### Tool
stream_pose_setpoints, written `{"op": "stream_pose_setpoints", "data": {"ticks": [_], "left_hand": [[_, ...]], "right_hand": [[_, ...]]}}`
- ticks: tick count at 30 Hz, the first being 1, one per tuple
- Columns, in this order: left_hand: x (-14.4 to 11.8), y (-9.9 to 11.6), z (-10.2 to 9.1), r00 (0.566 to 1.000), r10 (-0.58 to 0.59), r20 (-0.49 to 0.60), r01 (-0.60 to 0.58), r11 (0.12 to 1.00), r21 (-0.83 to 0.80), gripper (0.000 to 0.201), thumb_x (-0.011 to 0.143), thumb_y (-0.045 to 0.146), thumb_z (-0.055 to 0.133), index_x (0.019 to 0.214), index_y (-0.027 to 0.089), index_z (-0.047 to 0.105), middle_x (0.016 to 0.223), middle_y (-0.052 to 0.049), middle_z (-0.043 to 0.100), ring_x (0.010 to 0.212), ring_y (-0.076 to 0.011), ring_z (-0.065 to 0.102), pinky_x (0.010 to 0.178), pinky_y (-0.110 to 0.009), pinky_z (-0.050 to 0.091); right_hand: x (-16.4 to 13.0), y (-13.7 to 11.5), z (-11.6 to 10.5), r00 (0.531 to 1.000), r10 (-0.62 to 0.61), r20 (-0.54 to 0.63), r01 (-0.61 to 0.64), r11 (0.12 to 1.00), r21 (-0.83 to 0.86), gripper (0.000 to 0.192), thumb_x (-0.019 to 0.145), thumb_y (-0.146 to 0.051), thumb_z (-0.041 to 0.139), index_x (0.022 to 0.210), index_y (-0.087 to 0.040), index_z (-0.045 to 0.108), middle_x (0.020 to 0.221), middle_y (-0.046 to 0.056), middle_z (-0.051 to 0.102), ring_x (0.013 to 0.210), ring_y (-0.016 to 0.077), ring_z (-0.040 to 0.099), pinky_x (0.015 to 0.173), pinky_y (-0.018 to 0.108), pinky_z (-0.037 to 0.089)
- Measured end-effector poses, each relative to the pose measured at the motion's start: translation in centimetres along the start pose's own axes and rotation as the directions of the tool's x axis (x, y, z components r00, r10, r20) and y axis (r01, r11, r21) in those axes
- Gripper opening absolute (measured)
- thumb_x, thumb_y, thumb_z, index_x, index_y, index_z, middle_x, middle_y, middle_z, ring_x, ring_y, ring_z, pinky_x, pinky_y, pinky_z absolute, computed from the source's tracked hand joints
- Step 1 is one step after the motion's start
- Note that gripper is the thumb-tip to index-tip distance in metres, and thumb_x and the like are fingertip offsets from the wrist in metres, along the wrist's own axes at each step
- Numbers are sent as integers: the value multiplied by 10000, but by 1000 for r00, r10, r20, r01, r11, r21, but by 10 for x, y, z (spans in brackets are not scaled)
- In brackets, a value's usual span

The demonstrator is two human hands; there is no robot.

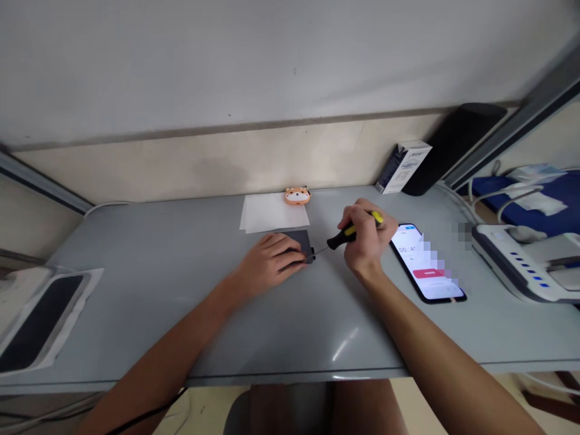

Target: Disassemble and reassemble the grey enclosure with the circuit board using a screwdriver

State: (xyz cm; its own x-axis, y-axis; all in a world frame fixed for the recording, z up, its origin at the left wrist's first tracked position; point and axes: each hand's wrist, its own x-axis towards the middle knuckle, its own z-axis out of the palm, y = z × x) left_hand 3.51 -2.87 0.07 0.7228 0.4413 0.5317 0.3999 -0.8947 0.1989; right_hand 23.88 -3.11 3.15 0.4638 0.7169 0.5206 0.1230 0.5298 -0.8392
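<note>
Screwdriver [351,231], black-yellow handle, thin shaft, touching flat dark device [301,243]

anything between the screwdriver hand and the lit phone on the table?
Nothing. In the head view only bare grey table separates the right hand, gripping the screwdriver, from the phone.

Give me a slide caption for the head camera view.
Left hand steadies a small dark box on a grey table while the right hand applies a screwdriver beside a phone.
</note>
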Motion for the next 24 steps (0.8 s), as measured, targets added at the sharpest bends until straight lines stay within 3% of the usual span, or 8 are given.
{"op": "stream_pose_setpoints", "data": {"ticks": [5,8,11,16,19,22,24], "left_hand": [[0,-12,-14,1000,-7,-26,8,999,39,250,1102,287,549,974,208,748,918,-36,773,860,-168,681,810,-333,514],[-1,-36,-27,987,-148,-59,153,984,89,277,1104,321,533,987,223,764,927,-44,780,888,-193,682,860,-368,525],[-2,-68,-33,948,-302,-99,312,943,112,308,1087,364,542,943,227,776,907,-50,775,882,-214,681,858,-386,544],[-10,-102,-28,916,-399,-43,401,908,117,340,1044,435,573,901,226,801,903,-63,763,898,-237,677,852,-400,566],[-15,-101,-32,914,-405,-16,404,909,102,351,1035,472,575,935,227,806,967,-72,766,950,-247,679,870,-404,572],[-16,-83,-42,893,-448,-27,449,888,98,329,1015,487,597,1025,223,792,1043,-80,759,1000,-256,685,871,-398,572],[-13,-65,-46,859,-512,26,509,857,75,321,1017,470,584,1079,211,763,956,-64,742,816,-215,684,731,-346,559]], "right_hand": [[6,4,4,988,86,-131,-75,993,89,311,791,-250,564,482,-227,534,515,-12,453,505,122,435,460,272,315],[10,10,3,959,201,-200,-177,975,133,296,802,-325,576,525,-226,538,557,-15,477,516,119,436,435,255,299],[13,19,4,898,358,-257,-333,933,138,311,809,-429,586,578,-225,546,597,-15,513,521,117,446,431,243,327],[15,33,7,845,485,-225,-474,874,106,335,780,-525,556,608,-238,524,569,-37,457,513,123,451,438,241,360],[16,35,7,803,548,-234,-537,836,114,335,727,-547,583,606,-238,538,566,-33,471,513,126,454,441,250,364],[19,35,5,786,566,-249,-556,823,119,347,722,-560,592,615,-232,557,597,-19,517,538,129,480,467,256,387],[22,35,4,781,569,-258,-561,820,113,354,736,-565,593,629,-229,572,621,-11,543,565,134,506,486,257,404]]}}
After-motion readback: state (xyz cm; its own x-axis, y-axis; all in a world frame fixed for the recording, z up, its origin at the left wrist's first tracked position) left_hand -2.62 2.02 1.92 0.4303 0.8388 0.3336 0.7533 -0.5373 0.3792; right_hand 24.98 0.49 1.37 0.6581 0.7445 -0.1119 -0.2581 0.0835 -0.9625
